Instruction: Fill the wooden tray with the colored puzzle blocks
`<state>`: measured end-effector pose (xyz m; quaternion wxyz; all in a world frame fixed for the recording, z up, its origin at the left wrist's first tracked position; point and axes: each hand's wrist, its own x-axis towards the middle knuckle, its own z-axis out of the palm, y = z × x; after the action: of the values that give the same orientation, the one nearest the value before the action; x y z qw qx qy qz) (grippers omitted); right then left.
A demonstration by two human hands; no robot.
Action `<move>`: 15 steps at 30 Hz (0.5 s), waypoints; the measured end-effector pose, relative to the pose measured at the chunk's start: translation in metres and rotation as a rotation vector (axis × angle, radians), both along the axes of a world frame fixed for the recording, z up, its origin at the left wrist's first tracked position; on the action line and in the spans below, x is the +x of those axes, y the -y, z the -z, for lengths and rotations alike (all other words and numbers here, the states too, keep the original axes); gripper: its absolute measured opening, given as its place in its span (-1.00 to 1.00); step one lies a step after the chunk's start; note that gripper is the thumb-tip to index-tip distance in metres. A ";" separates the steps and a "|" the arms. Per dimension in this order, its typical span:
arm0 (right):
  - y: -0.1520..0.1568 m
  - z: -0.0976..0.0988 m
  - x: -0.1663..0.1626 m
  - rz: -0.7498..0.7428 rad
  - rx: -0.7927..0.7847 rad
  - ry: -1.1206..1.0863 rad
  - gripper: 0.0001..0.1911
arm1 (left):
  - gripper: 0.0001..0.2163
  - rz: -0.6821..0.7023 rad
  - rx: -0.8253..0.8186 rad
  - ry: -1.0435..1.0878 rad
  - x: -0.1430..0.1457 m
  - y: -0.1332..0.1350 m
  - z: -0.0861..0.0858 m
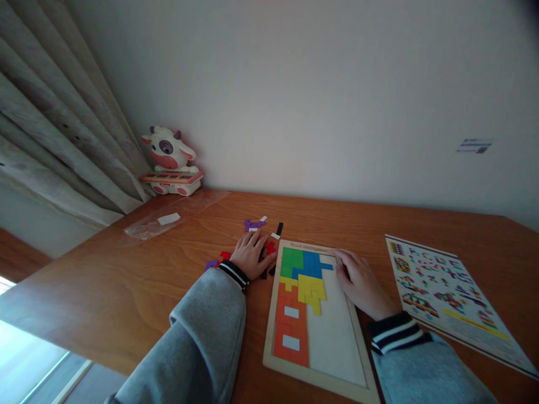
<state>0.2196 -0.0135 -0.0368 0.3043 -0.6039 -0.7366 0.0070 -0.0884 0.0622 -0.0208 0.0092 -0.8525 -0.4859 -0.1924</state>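
My left hand (252, 256) lies flat with fingers spread over loose puzzle pieces left of a wooden puzzle board (315, 384). Around it show red pieces (225, 256), purple pieces (254, 225) and a black piece (280, 228); those under the palm are hidden. On the board's right rim rests my right hand (360, 283), fingers extended and thumb apart, with no piece visible in it. Green pieces (292, 261), blue pieces (311, 262), yellow pieces (310, 289) and orange pieces (291, 322) fill the board's left and upper part.
A printed sheet (450, 297) with coloured shape pictures lies to the right. Crumpled clear plastic wrap (185, 212) is at the back left, before a cow-shaped toy keyboard (172, 163). The wooden table (126, 292) meets the wall; a curtain (54, 112) hangs at left.
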 end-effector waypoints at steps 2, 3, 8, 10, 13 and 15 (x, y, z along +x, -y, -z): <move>0.000 0.000 0.000 -0.011 0.008 -0.002 -0.61 | -0.51 -0.020 -0.015 -0.030 -0.008 -0.008 0.004; 0.000 0.000 0.000 -0.016 0.009 -0.005 -0.61 | -0.54 -0.020 -0.019 -0.037 -0.010 -0.011 0.005; 0.000 -0.003 -0.001 -0.014 -0.013 -0.024 -0.64 | -0.53 -0.030 -0.010 -0.019 -0.014 -0.023 0.001; 0.000 -0.004 -0.002 -0.010 -0.013 -0.030 -0.65 | -0.48 -0.018 0.006 -0.010 -0.011 -0.029 -0.002; 0.000 -0.004 -0.002 -0.010 -0.013 -0.034 -0.66 | -0.46 0.015 0.011 -0.021 -0.006 -0.039 -0.003; 0.000 -0.003 -0.002 -0.008 -0.027 -0.028 -0.65 | -0.48 0.035 -0.009 -0.035 -0.003 -0.047 -0.002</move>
<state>0.2172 -0.0138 -0.0334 0.3064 -0.6047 -0.7347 0.0264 -0.0909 0.1092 -0.0189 0.0104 -0.8641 -0.4716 -0.1755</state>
